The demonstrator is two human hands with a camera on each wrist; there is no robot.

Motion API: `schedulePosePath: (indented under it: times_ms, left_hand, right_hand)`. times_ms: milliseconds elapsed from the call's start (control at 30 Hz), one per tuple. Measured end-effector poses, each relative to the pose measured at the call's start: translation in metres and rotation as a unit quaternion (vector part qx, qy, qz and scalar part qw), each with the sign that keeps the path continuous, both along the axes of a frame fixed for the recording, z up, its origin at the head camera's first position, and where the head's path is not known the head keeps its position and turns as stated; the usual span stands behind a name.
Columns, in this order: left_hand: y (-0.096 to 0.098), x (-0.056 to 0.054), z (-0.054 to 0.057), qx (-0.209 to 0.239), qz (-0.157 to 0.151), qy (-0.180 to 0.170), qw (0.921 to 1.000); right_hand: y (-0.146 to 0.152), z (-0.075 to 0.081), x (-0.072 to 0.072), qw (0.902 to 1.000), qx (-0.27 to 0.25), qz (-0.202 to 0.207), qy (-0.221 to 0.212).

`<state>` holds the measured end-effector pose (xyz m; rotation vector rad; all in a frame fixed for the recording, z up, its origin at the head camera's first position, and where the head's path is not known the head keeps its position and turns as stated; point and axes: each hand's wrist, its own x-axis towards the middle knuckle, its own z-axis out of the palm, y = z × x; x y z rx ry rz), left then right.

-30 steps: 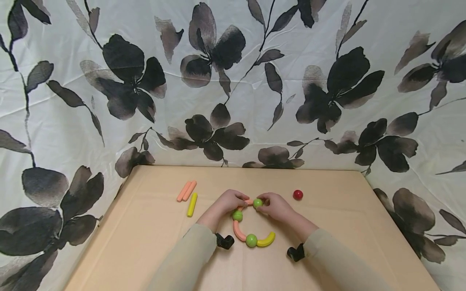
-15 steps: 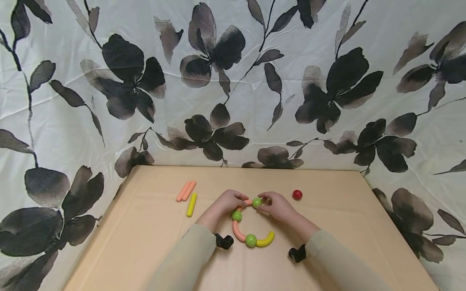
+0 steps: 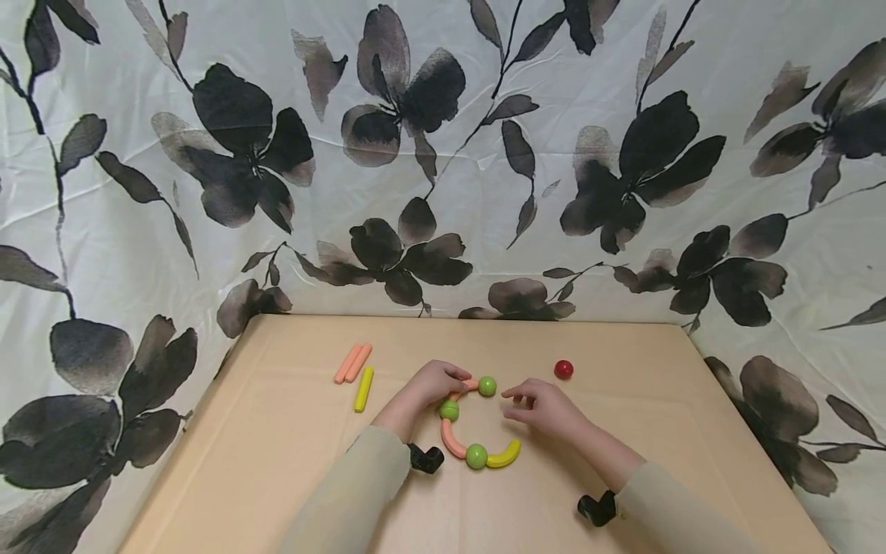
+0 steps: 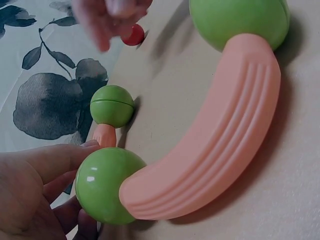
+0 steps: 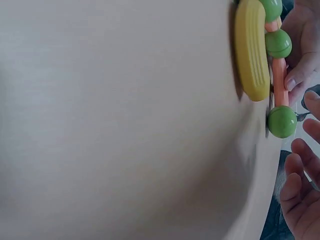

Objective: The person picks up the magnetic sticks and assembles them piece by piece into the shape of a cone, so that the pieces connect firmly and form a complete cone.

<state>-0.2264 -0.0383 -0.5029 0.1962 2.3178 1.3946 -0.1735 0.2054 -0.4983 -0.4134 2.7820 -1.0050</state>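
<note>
A partial ring of green balls and curved rods lies on the board. At its far side my left hand (image 3: 432, 382) pinches a pink curved rod (image 5: 280, 82). This rod joins a green ball (image 3: 449, 409) to the green end ball (image 3: 487, 386). Nearer me, a second pink curved rod (image 4: 215, 135) runs to another green ball (image 3: 476, 456), which carries a yellow curved rod (image 3: 504, 454). My right hand (image 3: 547, 405) hovers just right of the end ball, apart from it, fingers loosely bent around nothing.
Two straight pink rods (image 3: 353, 363) and a straight yellow rod (image 3: 364, 389) lie at the left. A red ball (image 3: 564, 369) sits at the far right. The tan board (image 3: 277, 462) ends at a floral cloth (image 3: 512, 192) behind.
My right hand has let go of the green end ball and drawn back to the right and slightly nearer me. My left hand stays on the pink curved rod.
</note>
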Motion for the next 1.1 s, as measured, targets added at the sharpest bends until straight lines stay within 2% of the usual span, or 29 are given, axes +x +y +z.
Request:
schedulePosePath:
  times_ms: [267, 500, 733, 1100]
  left_hand:
    - [0.001, 0.001, 0.001, 0.006, 0.002, 0.004, 1.0000]
    - [0.002, -0.001, -0.001, 0.006, 0.004, 0.004, 1.0000]
    - [0.002, 0.000, -0.001, 0.013, 0.006, -0.004, 0.9999]
    - [0.001, 0.000, -0.001, 0.011, 0.002, -0.004, 0.9999]
  right_hand:
    - [0.017, -0.001, 0.033, 0.9992, -0.017, 0.029, -0.021]
    - [0.019, -0.007, 0.046, 0.9976, -0.022, 0.057, -0.032]
    - [0.013, -0.014, 0.047, 0.9922, 0.034, 0.120, 0.003]
    - [0.013, -0.015, 0.030, 0.9859, 0.078, 0.145, 0.031]
